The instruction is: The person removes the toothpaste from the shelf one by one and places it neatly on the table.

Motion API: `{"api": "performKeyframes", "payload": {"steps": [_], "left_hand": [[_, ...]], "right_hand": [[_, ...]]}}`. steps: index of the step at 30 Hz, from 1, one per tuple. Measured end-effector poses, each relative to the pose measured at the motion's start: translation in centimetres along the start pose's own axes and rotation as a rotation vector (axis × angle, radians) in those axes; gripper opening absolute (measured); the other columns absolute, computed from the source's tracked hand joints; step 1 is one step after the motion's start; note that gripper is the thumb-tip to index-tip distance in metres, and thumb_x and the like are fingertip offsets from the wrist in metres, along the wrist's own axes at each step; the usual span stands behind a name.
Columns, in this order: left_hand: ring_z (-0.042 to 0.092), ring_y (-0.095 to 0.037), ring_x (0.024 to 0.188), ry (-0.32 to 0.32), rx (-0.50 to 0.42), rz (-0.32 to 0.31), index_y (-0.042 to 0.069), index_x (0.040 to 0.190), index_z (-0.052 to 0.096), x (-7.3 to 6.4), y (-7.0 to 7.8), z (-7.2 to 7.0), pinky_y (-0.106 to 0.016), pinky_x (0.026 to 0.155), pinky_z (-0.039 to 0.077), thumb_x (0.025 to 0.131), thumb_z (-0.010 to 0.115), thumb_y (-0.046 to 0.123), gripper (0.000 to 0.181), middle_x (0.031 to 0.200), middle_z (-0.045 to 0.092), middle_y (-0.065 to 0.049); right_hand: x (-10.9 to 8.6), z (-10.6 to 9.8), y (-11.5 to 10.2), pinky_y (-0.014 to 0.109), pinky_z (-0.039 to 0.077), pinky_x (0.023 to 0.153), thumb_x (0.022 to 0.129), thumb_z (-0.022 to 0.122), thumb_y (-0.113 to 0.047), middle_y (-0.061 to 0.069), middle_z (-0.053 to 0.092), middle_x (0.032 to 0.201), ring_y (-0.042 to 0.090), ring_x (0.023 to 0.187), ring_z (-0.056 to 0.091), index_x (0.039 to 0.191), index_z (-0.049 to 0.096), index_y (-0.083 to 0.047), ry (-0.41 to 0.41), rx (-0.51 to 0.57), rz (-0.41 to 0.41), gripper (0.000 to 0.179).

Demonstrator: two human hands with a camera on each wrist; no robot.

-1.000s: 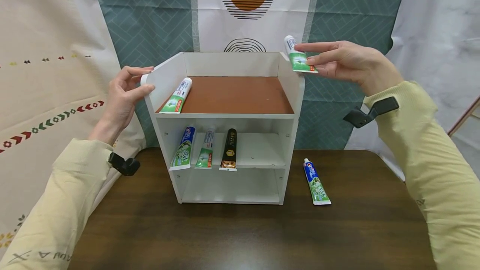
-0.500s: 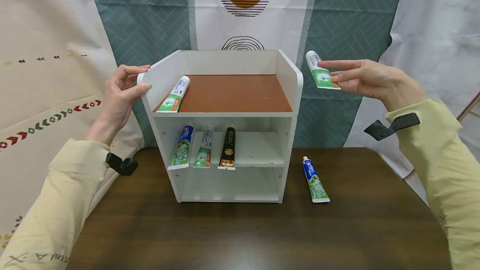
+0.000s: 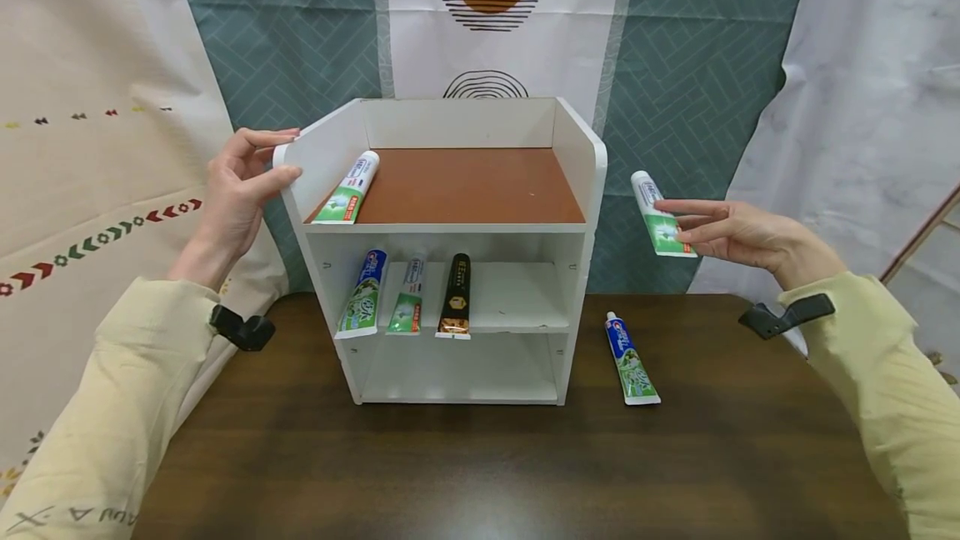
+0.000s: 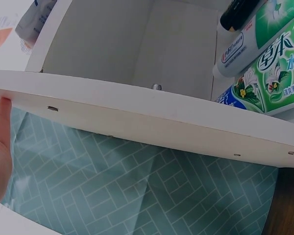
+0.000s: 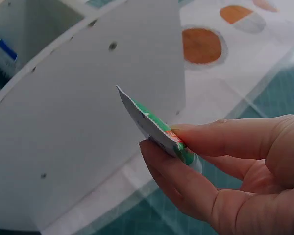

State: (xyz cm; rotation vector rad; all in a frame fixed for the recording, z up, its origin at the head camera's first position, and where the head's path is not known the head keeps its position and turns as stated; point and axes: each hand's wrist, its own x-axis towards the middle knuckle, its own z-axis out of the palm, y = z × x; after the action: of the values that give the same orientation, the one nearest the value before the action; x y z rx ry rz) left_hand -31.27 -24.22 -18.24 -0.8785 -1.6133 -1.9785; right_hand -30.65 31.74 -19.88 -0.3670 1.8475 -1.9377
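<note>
My right hand [image 3: 757, 240] pinches a green-and-white toothpaste tube [image 3: 663, 215] between thumb and fingers, in the air to the right of the white shelf unit [image 3: 442, 228]. The right wrist view shows the flat end of this tube [image 5: 159, 129] edge-on, thumb on one side and fingers on the other. At the shelf's upper left, my left hand [image 3: 238, 182] grips the edge of the side panel. Only part of that hand [image 4: 0, 147] appears in the left wrist view. A blue-and-green toothpaste tube [image 3: 632, 361] lies on the table below the right hand.
One green-and-white tube [image 3: 348, 190] lies on the brown top shelf [image 3: 472, 186]. On the middle shelf are a blue-and-green tube [image 3: 363, 294], a smaller green-and-white tube [image 3: 408, 294] and a black-and-gold tube [image 3: 455, 298]. The shelf stands on a dark wooden table [image 3: 450, 465].
My right hand, holding the green-and-white toothpaste tube, has moved right from beside the shelf's top corner and then down. My left hand keeps its grip on the shelf.
</note>
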Motion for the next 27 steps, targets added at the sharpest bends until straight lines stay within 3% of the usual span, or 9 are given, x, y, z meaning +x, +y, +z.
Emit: {"api": "performKeyframes", "payload": {"steps": [9, 22, 27], "left_hand": [[0.044, -0.029, 0.112, 0.003, -0.003, -0.004, -0.004, 0.106, 0.058, 0.1, 0.0, 0.1, -0.027, 0.076, 0.048, 0.078, 0.059, -0.014, 0.030, 0.125, 0.046, -0.019], [0.044, -0.029, 0.112, 0.008, -0.002, 0.001, -0.005, 0.106, 0.058, 0.0, 0.0, 0.1, -0.028, 0.076, 0.048, 0.078, 0.059, -0.014, 0.030, 0.124, 0.047, -0.020], [0.044, -0.029, 0.112, 0.009, 0.009, -0.003, -0.004, 0.106, 0.058, 0.0, 0.1, 0.1, -0.027, 0.077, 0.048, 0.078, 0.059, -0.013, 0.030, 0.125, 0.046, -0.019]], "right_hand": [[-0.1, -2.4, 5.3, 0.032, 0.046, 0.081, 0.087, 0.050, 0.011, 0.016, 0.015, 0.130, 0.024, 0.093, 0.055, 0.119, 0.062, -0.019, -0.013, -0.012, 0.028, 0.046], [-0.1, -5.9, 12.0, 0.037, 0.043, 0.085, 0.089, 0.044, 0.011, 0.007, 0.040, 0.118, 0.025, 0.096, 0.055, 0.121, 0.060, -0.022, -0.138, 0.000, 0.062, 0.049], [-0.2, -6.8, 14.2, 0.038, 0.044, 0.084, 0.089, 0.045, 0.010, 0.006, 0.042, 0.117, 0.024, 0.095, 0.055, 0.121, 0.059, -0.022, -0.126, -0.050, 0.058, 0.048]]}}
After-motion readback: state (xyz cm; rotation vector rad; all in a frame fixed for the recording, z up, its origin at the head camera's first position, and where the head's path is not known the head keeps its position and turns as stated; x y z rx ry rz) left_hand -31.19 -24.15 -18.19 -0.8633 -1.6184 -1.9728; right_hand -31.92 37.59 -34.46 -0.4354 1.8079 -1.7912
